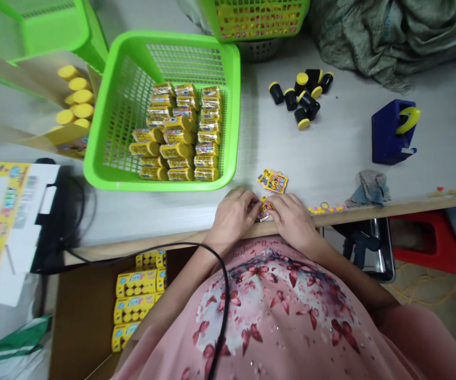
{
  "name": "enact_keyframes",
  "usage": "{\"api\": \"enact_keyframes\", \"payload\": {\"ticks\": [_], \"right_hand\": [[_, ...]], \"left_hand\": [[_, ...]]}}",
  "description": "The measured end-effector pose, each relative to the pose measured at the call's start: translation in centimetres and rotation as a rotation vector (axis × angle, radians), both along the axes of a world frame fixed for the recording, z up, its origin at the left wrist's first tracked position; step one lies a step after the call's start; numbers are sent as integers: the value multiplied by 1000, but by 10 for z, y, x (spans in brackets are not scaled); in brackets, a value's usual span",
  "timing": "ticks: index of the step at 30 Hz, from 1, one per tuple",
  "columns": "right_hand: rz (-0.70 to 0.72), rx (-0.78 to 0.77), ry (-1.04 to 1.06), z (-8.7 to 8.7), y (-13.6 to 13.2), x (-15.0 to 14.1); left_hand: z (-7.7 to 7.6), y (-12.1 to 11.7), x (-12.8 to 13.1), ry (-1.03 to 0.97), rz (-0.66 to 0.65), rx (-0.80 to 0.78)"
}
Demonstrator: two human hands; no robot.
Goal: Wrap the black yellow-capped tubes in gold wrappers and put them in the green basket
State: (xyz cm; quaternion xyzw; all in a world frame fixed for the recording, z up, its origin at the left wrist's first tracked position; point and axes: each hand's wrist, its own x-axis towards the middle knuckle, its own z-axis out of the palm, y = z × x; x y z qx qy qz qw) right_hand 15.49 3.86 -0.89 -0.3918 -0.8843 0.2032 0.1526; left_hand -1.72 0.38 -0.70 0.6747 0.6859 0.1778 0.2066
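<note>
My left hand (234, 214) and my right hand (291, 221) meet near the table's front edge, their fingertips pinching a small printed yellow packet (265, 209) between them. Much of it is hidden by my fingers. Just beyond my right hand, a similar packet (273, 181) lies flat on the grey tabletop (196, 211). Farther back, a bright green plastic basket (160, 179) holds rows of yellow-capped tubes wrapped in printed labels (176, 150). A loose pile of black tubes with yellow caps (301, 97) stands to the right of the basket.
A blue tape dispenser (394, 132) and a crumpled rag (368, 190) sit at right. A black cable (224, 285) crosses my front. Below the table edge, an open cardboard box holds yellow packs (135, 295). Printed card sheets (2, 227) lie at left, with more green baskets behind.
</note>
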Motion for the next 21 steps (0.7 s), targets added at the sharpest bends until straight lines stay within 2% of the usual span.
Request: {"api": "enact_keyframes", "payload": {"ticks": [3, 5, 7, 9, 11, 14, 16, 18, 20, 21], "right_hand": [[1, 54, 108, 5, 7, 15], [-162, 189, 97, 8, 19, 44], [-452, 333, -11, 9, 34, 84], [-730, 389, -176, 5, 49, 126], [-841, 360, -265, -2, 63, 159], [-887, 301, -272, -6, 78, 188], [-941, 317, -254, -1, 82, 191], [-957, 407, -197, 8, 77, 179], [-834, 509, -86, 16, 62, 150], [-703, 513, -33, 19, 51, 131]], "left_hand": [[0, -14, -6, 36, 75, 21], [0, -22, -8, 8, 141, 71], [0, -25, -8, -70, 201, 135], [-2, -25, -7, -157, 234, 178], [-4, -22, -6, -205, 236, 181], [-6, -18, -3, -195, 187, 141], [-7, -18, -1, -153, 133, 111], [-6, -19, 1, -107, 96, 87], [-5, -21, 2, -78, 98, 70], [-4, -22, 2, -71, 111, 64]]}}
